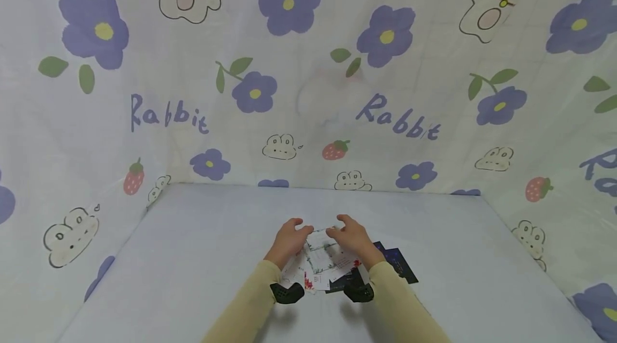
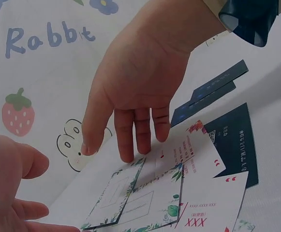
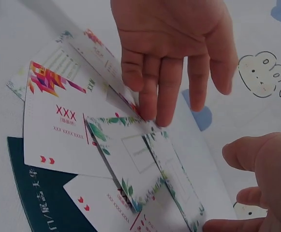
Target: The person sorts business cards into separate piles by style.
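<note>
A loose pile of paper cards lies on the white table between the two hands. On top are two white cards with green leaf borders (image 3: 133,157), overlapping each other. White cards with red print (image 3: 58,128) spread out beneath them, and a dark card (image 2: 234,142) sticks out at the near side. My left hand (image 1: 287,241) is at the pile's left edge, fingers extended with their tips right at the leaf-bordered cards. Opposite it, my right hand (image 1: 355,237) reaches down with relaxed fingers, its fingertips at the far edge of the cards. Both thumbs stand apart from the cards.
Two dark blue cards (image 1: 401,265) lie to the right of the pile, partly behind the right forearm. A black wrist device (image 1: 287,293) sits on each sleeve. Behind the white tabletop (image 1: 212,225) hangs a curtain (image 1: 318,102) printed with flowers and rabbits.
</note>
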`<control>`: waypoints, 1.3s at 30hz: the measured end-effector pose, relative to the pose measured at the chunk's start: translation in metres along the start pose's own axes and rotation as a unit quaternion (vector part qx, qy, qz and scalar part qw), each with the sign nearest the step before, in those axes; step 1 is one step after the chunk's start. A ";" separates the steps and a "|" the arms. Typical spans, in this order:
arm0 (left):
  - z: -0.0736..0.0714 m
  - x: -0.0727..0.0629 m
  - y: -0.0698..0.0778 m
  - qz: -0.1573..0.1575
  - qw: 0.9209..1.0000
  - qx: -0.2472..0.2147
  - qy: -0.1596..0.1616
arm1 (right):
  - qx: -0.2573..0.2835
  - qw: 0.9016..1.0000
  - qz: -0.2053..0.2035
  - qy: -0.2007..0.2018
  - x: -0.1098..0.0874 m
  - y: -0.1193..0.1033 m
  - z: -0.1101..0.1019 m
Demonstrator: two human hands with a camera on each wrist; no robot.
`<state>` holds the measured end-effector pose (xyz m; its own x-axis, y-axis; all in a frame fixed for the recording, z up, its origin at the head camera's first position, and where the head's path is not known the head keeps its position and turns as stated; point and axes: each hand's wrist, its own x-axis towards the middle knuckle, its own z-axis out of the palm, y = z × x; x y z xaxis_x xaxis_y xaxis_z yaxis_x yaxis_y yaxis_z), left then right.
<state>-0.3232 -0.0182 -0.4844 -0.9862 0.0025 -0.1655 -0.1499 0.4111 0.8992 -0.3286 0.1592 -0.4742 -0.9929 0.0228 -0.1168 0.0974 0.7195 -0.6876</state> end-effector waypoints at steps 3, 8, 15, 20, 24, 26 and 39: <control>0.001 0.001 0.000 0.003 1.000 -0.004 -0.004 | 0.000 1.000 0.001 -0.003 -0.002 -0.003 0.002; 0.003 -0.001 0.001 -0.003 1.000 -0.023 -0.007 | 0.017 1.000 0.011 -0.008 -0.005 -0.008 0.002; 0.010 -0.001 0.002 -0.009 0.999 -0.037 0.009 | 0.093 0.995 0.044 -0.001 -0.002 -0.004 0.002; 0.010 -0.001 0.001 -0.005 0.999 -0.047 0.011 | 0.146 0.986 0.080 -0.015 0.001 -0.001 0.000; 0.010 0.001 0.000 -0.002 0.998 -0.055 0.017 | 0.180 0.978 0.103 -0.029 0.001 0.001 -0.003; 0.009 0.002 -0.001 -0.002 0.998 -0.057 0.019 | 0.201 0.972 0.113 -0.035 0.001 0.001 -0.004; -0.009 -0.005 -0.001 0.012 0.997 -0.082 0.008 | 0.284 0.948 0.139 -0.043 -0.003 -0.007 -0.005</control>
<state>-0.3186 -0.0267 -0.4804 -0.9905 -0.0047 -0.1377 -0.1343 0.2570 0.9570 -0.3266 0.1583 -0.4655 -0.9164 0.0827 -0.3916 0.4002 0.2036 -0.8936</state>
